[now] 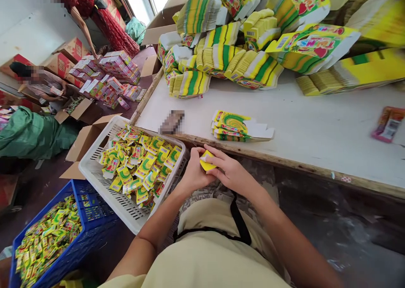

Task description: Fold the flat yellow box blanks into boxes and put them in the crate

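Both of my hands meet just in front of the table edge, around one small yellow carton [206,164]. My left hand [193,172] grips it from the left, fingers curled round it. From the right, my right hand [228,169] presses its fingers on the carton's white flap. On the table beyond them lies a short stack of flat, unfolded cartons [232,125], yellow and green with white flaps. To my left stands a white plastic basket [91,163] that holds many small yellow-and-green cartons [139,163].
Bundles of flat cartons [221,60] are heaped along the back of the white table [303,131]. A blue crate [95,212] full of small cartons is at lower left. Two people work at far left, near pink boxes [118,68]. An orange-and-purple packet [387,125] lies at right.
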The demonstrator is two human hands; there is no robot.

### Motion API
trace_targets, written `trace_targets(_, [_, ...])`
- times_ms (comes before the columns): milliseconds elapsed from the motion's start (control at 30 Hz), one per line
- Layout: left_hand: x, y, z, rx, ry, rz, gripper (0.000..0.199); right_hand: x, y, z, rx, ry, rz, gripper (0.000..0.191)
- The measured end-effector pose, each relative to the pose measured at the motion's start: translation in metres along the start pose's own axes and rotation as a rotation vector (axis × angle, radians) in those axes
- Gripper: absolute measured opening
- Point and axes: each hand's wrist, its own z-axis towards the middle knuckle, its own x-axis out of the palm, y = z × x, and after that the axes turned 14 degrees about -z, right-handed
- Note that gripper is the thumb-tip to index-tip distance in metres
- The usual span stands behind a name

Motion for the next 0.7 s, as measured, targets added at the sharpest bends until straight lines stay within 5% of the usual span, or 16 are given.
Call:
trace_targets(300, [-0.002,-0.011,0.001,-0.082,0.166,0.13,0.066,-0.02,-0.015,0.0,0.018,0.179,-0.037,0.016])
trace_targets(533, [-0.01,-0.013,0.008,0.01,0.172,0.21,0.071,0.002,-0.013,0.001,0.077,-0.063,-0.042,0.019])
trace_targets(700, [-0.025,-0.009,0.007,0.024,0.176,0.41,0.053,-0.002,-0.016,-0.002,0.049,-0.156,-0.039,0.021])
